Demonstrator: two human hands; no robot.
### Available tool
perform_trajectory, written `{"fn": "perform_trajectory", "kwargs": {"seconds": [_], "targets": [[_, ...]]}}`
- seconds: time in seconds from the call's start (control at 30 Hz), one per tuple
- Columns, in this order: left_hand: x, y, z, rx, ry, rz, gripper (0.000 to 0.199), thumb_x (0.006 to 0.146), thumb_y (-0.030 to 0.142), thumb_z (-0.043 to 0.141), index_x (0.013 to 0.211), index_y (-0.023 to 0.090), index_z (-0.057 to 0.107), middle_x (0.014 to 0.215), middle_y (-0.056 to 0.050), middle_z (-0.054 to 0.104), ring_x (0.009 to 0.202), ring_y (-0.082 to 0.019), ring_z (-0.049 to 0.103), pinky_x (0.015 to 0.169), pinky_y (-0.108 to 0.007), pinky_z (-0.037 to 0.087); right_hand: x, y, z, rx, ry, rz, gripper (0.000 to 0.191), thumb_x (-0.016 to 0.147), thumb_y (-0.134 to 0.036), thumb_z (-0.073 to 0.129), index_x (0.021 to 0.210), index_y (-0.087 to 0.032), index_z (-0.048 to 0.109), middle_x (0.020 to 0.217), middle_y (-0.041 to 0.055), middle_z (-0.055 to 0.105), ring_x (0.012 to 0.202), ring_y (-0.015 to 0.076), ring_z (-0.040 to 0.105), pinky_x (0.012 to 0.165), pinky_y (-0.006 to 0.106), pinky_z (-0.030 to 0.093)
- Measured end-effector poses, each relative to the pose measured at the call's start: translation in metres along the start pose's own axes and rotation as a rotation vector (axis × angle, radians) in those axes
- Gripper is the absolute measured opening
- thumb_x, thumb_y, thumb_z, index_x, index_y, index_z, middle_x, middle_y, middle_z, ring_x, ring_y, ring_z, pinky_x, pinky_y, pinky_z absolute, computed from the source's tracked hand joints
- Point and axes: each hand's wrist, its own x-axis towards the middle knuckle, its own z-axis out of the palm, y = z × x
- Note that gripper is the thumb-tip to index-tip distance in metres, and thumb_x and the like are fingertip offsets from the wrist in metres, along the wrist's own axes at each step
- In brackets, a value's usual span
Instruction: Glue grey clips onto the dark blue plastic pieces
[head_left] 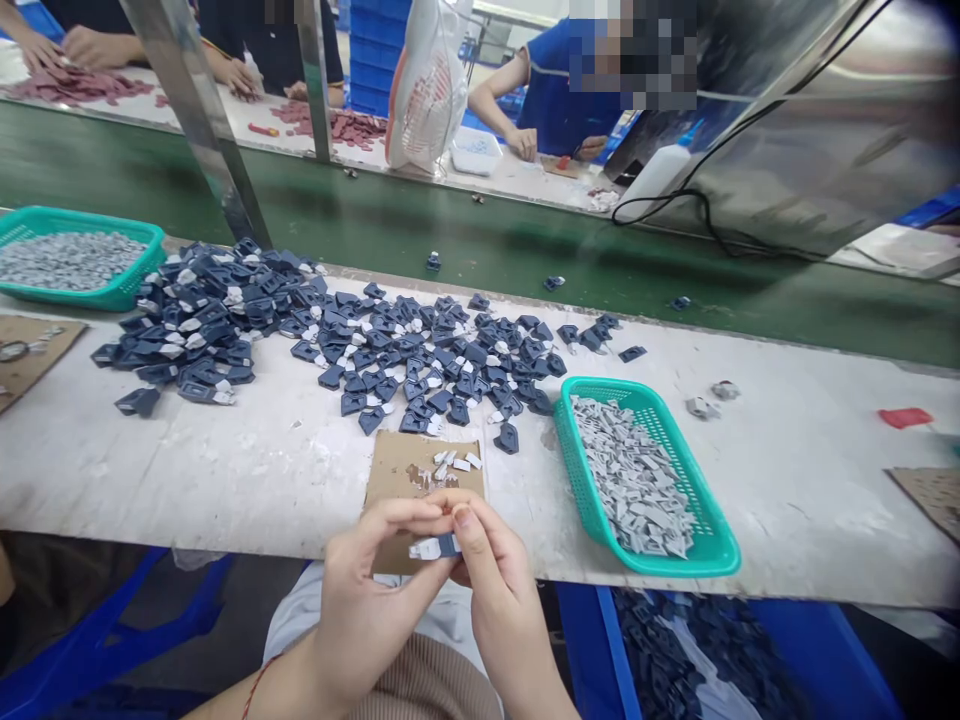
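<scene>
My left hand (360,590) and my right hand (499,575) meet over the front edge of the table. Between their fingers they hold one small part (435,547), dark blue with a light grey end that points left. My right thumb presses on its right side, and the fingertips hide the rest. Just beyond my hands lies a cardboard piece (390,470) bearing several small white pieces (457,461). Behind it spreads a large pile of dark blue parts (442,355), many with light grey ends.
A green basket (564,450) of grey pieces stands to the right, another green basket (142,275) at far left. Beyond runs a green belt (510,265) with a few parts. People work across it. A blue bin (832,660) of dark parts sits below the table's edge.
</scene>
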Motion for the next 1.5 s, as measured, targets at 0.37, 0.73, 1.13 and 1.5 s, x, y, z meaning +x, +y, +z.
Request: {"fn": "perform_trajectory", "kwargs": {"seconds": [0.37, 0.73, 1.13, 1.5], "targets": [[0.019, 0.002, 0.002, -0.001, -0.220, 0.387, 0.040, 0.083, -0.005, 0.064, 0.113, 0.020, 0.072, 0.090, -0.006, 0.071, 0.080, -0.015, 0.073, 0.072, -0.020, 0.062, -0.006, -0.001, -0.007, -0.048, 0.100, 0.051, 0.054, 0.093, -0.068, 0.046, 0.109, -0.026, 0.075, 0.118, 0.0099, 0.073, 0.105, 0.0276, 0.069, 0.074, 0.032, 0.060], [0.054, -0.003, 0.003, 0.065, -0.457, 0.376, 0.044, 0.089, 0.001, 0.056, 0.122, 0.026, 0.071, 0.089, -0.008, 0.062, 0.072, -0.015, 0.067, 0.064, -0.025, 0.059, 0.012, -0.006, -0.041, 0.010, 0.042, 0.069, 0.072, 0.090, -0.076, 0.041, 0.127, -0.021, 0.071, 0.057, 0.0017, 0.063, 0.043, 0.0136, 0.047, 0.043, 0.026, 0.039], [0.276, -0.051, -0.030, 0.251, 0.032, -0.139, 0.023, 0.076, 0.028, 0.076, 0.092, 0.011, 0.078, 0.082, -0.005, 0.074, 0.073, -0.018, 0.069, 0.078, -0.034, 0.058, 0.029, -0.031, -0.193, -0.471, 0.577, -0.141, 0.045, 0.088, -0.059, 0.057, 0.108, -0.022, 0.073, 0.064, 0.0011, 0.057, 0.052, 0.0177, 0.047, 0.047, 0.029, 0.041], [0.391, -0.098, -0.029, 0.569, -0.108, -0.040, 0.028, 0.098, 0.035, 0.058, 0.105, 0.010, 0.068, 0.108, -0.004, 0.068, 0.096, -0.023, 0.068, 0.084, -0.037, 0.057, 0.093, -0.041, -0.232, -1.170, 0.191, -0.346, 0.030, 0.096, -0.031, 0.044, 0.112, -0.024, 0.069, 0.116, 0.0128, 0.071, 0.108, 0.0330, 0.065, 0.088, 0.049, 0.054]]}}
